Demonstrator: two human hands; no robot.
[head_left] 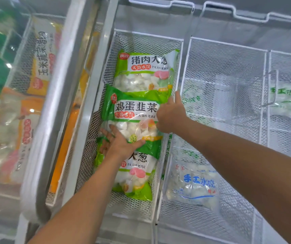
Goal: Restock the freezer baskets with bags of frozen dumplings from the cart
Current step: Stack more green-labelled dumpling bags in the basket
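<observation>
Three green dumpling bags lie in a row in a white mesh freezer basket point(142, 38). The middle green bag point(134, 110) overlaps the far green bag point(146, 67) and the near green bag point(136, 175). My left hand point(121, 143) lies under the middle bag's lower end, fingers spread beneath it and thumb over its edge. My right hand point(170, 115) grips that bag's right edge, with the index finger pointing up along the basket wall.
The basket to the right point(227, 44) holds a clear bag with blue print point(194, 185) and clear bags with green print behind mesh dividers. A freezer lid frame point(56, 106) runs on the left, with orange and yellow bags under the glass beyond it.
</observation>
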